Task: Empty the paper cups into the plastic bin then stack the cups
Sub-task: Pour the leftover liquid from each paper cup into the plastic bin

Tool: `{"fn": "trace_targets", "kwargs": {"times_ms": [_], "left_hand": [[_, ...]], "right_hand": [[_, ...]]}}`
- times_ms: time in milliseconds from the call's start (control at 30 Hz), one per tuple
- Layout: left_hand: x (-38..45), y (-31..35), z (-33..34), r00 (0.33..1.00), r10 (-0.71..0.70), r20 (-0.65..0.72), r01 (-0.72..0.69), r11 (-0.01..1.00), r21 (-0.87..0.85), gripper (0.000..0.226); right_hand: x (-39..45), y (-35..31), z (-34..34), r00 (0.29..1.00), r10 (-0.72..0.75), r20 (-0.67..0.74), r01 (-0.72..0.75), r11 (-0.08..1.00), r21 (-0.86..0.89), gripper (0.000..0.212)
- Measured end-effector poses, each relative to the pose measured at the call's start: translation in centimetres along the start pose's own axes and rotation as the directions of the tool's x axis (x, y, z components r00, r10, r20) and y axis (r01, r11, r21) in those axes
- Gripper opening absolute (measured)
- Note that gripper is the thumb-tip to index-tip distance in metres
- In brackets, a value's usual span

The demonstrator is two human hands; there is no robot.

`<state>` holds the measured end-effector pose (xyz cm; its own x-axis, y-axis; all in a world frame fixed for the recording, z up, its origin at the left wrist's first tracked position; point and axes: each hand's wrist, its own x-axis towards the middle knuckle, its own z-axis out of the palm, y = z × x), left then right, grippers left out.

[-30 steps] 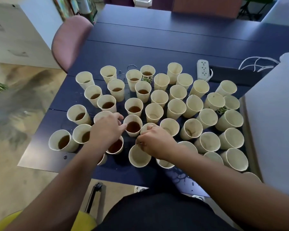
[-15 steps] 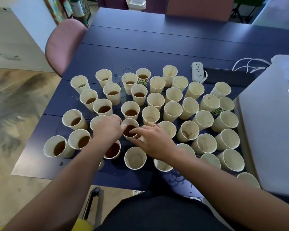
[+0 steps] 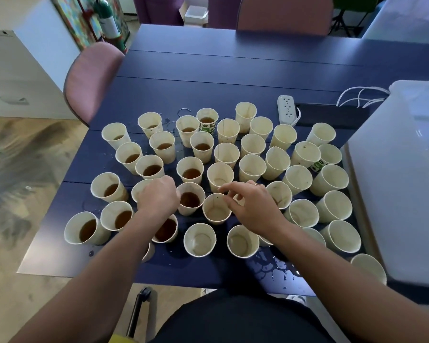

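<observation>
Paper cups [image 3: 216,209] between both hands [image 3: 254,206]

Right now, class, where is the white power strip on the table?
In the head view, the power strip lies far right on the table, behind the cups, beside the white cables and left of the plastic bin.

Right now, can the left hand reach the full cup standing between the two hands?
Probably yes. The left hand is right beside the full cup, with nothing between them. The right hand pinches the rim of the empty cup next to it.
</observation>
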<state>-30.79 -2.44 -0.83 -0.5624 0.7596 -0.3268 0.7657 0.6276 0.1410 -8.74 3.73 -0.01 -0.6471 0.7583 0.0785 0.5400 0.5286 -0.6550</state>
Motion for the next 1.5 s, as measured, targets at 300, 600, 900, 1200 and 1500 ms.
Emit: {"fn": "trace_targets", "kwargs": {"times_ms": [300,600,900,1200,1500], "left_hand": [[-4.3,1.4,-7.1,0.998,0.024,-0.066,-0.037,0.976,-0.213,0.020],[-9.3,6.9,-11.7,0.959,0.242,-0.147,-0.282,0.869,-0.407,0.014],[-10.3,13.1,-9.7,0.900,0.402,-0.168,-0.423,0.714,-0.558,0.027],[-11.7,23.4,-6.6,0.755,0.637,-0.157,-0.626,0.628,-0.463,0.008],[-13.8,32.8,-3.6,0.587,0.795,-0.151,-0.779,0.505,-0.371,0.019]], "right_hand": [[0.2,-1.2,-1.0,0.992,0.071,0.109,-0.089,0.981,0.174,0.055],[-0.6,-2.5,-1.8,0.985,0.165,0.056,-0.171,0.862,0.476,0.085],[-5.5,0.7,-8.8,0.916,0.330,-0.227,-0.172,0.837,0.519,0.059],[-11.4,5.9,-22.7,0.840,0.370,-0.397,-0.250,0.913,0.322,0.061],[-16.1,12.1,-31.6,0.784,0.412,-0.464,-0.413,0.905,0.105,0.066]]}}
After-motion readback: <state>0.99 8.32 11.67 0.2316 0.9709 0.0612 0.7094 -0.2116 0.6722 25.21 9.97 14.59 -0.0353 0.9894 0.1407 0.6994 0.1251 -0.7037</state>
